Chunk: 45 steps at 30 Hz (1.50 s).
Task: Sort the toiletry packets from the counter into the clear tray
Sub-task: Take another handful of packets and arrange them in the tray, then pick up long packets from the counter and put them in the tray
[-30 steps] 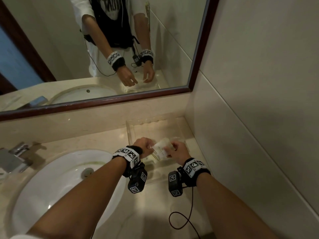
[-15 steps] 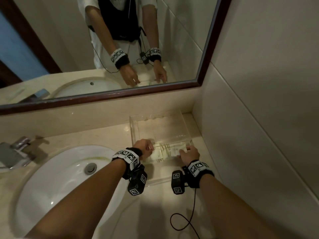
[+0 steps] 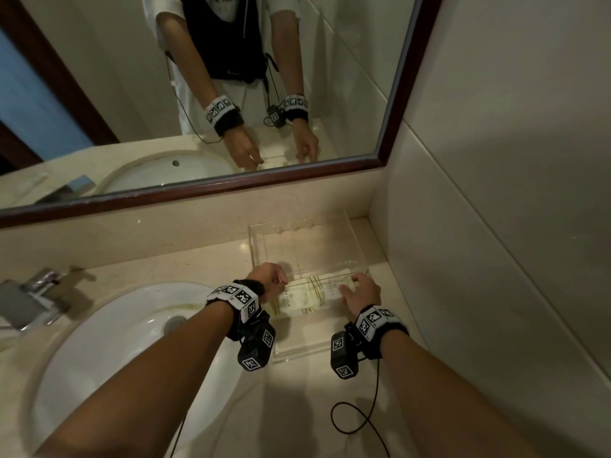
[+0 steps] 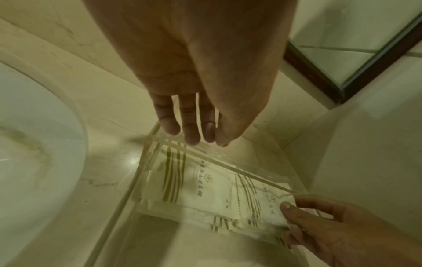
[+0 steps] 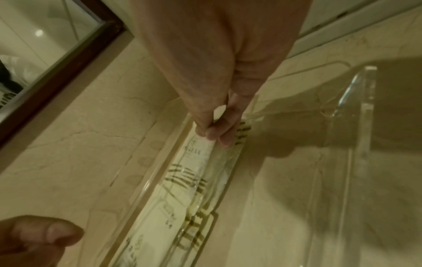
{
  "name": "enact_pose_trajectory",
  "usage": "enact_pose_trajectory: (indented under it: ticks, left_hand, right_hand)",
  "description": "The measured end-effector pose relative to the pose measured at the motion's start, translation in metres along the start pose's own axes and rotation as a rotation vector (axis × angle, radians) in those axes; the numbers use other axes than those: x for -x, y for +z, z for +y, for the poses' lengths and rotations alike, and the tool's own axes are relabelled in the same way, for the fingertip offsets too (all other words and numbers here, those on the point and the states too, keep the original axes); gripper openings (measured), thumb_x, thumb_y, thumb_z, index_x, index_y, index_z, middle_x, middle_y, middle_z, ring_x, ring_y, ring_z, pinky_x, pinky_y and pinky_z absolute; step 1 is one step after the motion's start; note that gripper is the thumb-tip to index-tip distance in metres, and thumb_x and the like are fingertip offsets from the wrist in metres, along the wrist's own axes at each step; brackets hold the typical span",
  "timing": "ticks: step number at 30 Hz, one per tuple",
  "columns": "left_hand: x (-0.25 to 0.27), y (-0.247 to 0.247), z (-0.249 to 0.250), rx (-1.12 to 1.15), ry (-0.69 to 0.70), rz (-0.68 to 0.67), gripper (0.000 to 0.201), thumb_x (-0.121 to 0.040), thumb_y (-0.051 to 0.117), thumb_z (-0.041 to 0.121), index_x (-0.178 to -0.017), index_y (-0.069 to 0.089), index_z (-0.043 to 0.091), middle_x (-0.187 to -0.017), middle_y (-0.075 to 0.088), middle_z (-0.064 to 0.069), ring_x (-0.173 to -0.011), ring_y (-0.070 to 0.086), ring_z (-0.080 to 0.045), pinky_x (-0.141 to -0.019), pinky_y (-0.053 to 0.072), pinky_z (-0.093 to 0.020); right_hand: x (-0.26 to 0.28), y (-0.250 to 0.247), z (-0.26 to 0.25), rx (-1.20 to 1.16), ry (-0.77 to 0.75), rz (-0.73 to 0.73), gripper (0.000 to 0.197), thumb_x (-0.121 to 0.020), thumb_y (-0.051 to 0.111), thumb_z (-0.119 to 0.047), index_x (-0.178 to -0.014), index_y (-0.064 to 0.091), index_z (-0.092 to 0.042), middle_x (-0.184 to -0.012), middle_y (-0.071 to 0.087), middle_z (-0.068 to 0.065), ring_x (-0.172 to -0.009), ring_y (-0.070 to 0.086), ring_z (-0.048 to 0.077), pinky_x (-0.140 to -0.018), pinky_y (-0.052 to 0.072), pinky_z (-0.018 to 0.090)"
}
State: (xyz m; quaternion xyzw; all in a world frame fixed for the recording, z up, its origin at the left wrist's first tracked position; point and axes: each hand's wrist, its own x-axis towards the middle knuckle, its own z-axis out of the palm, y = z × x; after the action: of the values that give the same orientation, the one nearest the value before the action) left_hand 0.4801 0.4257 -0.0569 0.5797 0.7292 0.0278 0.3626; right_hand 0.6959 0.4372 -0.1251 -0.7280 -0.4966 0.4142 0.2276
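Note:
A clear tray [image 3: 314, 249] stands on the counter in the corner under the mirror. White toiletry packets [image 3: 307, 295] with gold stripes lie along a clear divider inside it. In the right wrist view my right hand [image 5: 217, 130] pinches the right end of the packets [image 5: 182, 180]. The head view shows the same hand [image 3: 358, 292] at the tray's right side. My left hand [image 3: 271, 282] hovers at the packets' left end. In the left wrist view its fingers [image 4: 194, 133] hang straight above the tray's wall [image 4: 137, 180] and hold nothing, with the packets [image 4: 205, 189] just below them.
A white sink basin [image 3: 125, 342] lies left of the tray, with a chrome faucet [image 3: 36, 292] at the far left. The mirror's dark frame [image 3: 231, 186] runs behind. A tiled wall [image 3: 496, 259] closes the right side. A black cable [image 3: 363, 418] hangs under my right wrist.
Both hands have lowered the packets from above the tray down into it. The left hand has let go and its fingers have straightened; the right hand still pinches the packets.

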Motion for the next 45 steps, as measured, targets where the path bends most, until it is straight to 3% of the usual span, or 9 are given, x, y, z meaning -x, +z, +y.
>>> enact_pose_trajectory:
  ticks: [3, 8, 13, 16, 21, 27, 38, 43, 45]
  left_hand:
    - [0.004, -0.002, 0.001, 0.01, 0.007, 0.004, 0.014, -0.089, 0.056, 0.01, -0.099, 0.066, 0.012, -0.089, 0.056, -0.001, -0.084, 0.055, -0.016, -0.074, 0.044, -0.023]
    - [0.013, -0.009, 0.001, 0.01, 0.014, 0.035, 0.018, -0.09, 0.054, 0.01, -0.102, 0.066, 0.011, -0.076, 0.05, 0.008, -0.083, 0.054, -0.015, -0.072, 0.041, -0.022]
    - [0.027, -0.019, -0.004, 0.014, 0.01, 0.062, 0.015, -0.089, 0.054, 0.011, -0.098, 0.066, 0.015, -0.082, 0.054, 0.004, -0.082, 0.054, -0.016, -0.07, 0.041, -0.022]
    - [0.038, -0.028, -0.01, 0.025, 0.004, 0.09, 0.016, -0.089, 0.055, 0.013, -0.1, 0.067, 0.013, -0.089, 0.056, 0.0, -0.083, 0.054, -0.016, -0.072, 0.041, -0.023]
    - [0.063, -0.049, -0.027, 0.081, -0.029, 0.166, 0.01, -0.09, 0.054, 0.015, -0.089, 0.063, 0.019, -0.075, 0.052, 0.008, -0.08, 0.053, -0.016, -0.071, 0.039, -0.024]
    - [0.095, -0.069, -0.067, 0.108, -0.071, 0.254, 0.008, -0.09, 0.055, 0.018, -0.084, 0.061, 0.019, -0.082, 0.057, -0.001, -0.079, 0.053, -0.019, -0.07, 0.038, -0.022]
    - [0.162, -0.105, -0.163, 0.23, -0.193, 0.398, 0.009, -0.088, 0.056, 0.014, -0.086, 0.064, 0.017, -0.072, 0.054, 0.002, -0.075, 0.053, -0.018, -0.069, 0.039, -0.022]
    - [0.198, -0.124, -0.222, 0.261, -0.238, 0.456, 0.01, -0.089, 0.055, 0.013, -0.083, 0.059, 0.019, -0.066, 0.05, 0.005, -0.067, 0.05, -0.014, -0.055, 0.039, -0.018]
    - [0.211, -0.131, -0.246, 0.272, -0.252, 0.483, 0.009, -0.089, 0.054, 0.014, -0.083, 0.058, 0.019, -0.071, 0.055, 0.0, -0.071, 0.053, -0.017, -0.059, 0.04, -0.019]
  right_hand:
    - [0.001, -0.002, 0.001, 0.067, -0.009, 0.037, 0.026, -0.089, 0.065, -0.017, -0.111, 0.059, -0.003, -0.113, 0.058, 0.016, -0.099, 0.059, 0.03, -0.078, 0.045, 0.026]
    - [0.006, -0.003, -0.007, 0.166, -0.057, 0.109, 0.022, -0.09, 0.061, -0.013, -0.109, 0.054, -0.004, -0.117, 0.055, 0.017, -0.104, 0.055, 0.031, -0.08, 0.043, 0.032]
    - [0.011, -0.004, -0.022, 0.205, -0.133, 0.059, 0.019, -0.087, 0.064, -0.012, -0.104, 0.057, -0.008, -0.114, 0.057, 0.013, -0.102, 0.057, 0.029, -0.085, 0.051, 0.037]
    - [0.015, -0.002, -0.036, 0.224, -0.202, 0.028, 0.016, -0.086, 0.065, -0.013, -0.101, 0.061, -0.008, -0.108, 0.062, 0.011, -0.097, 0.06, 0.026, -0.075, 0.05, 0.03]
    - [0.024, 0.008, -0.075, 0.243, -0.323, -0.061, 0.01, -0.086, 0.064, -0.013, -0.094, 0.061, -0.008, -0.096, 0.063, 0.009, -0.085, 0.057, 0.022, -0.07, 0.045, 0.027]
    - [0.044, 0.033, -0.12, 0.301, -0.399, -0.15, 0.005, -0.083, 0.062, -0.017, -0.082, 0.058, -0.019, -0.09, 0.065, 0.005, -0.084, 0.063, 0.026, -0.072, 0.051, 0.03]
    - [0.105, 0.126, -0.199, 0.459, -0.596, -0.382, 0.008, -0.082, 0.063, -0.028, -0.085, 0.056, -0.026, -0.1, 0.066, 0.004, -0.094, 0.063, 0.025, -0.09, 0.053, 0.04]
    - [0.143, 0.178, -0.232, 0.504, -0.675, -0.465, 0.009, -0.081, 0.063, -0.028, -0.087, 0.057, -0.026, -0.099, 0.066, 0.004, -0.087, 0.063, 0.023, -0.08, 0.054, 0.034]
    - [0.159, 0.199, -0.245, 0.518, -0.701, -0.488, 0.01, -0.081, 0.064, -0.028, -0.088, 0.058, -0.026, -0.098, 0.065, 0.002, -0.087, 0.062, 0.021, -0.077, 0.051, 0.031]
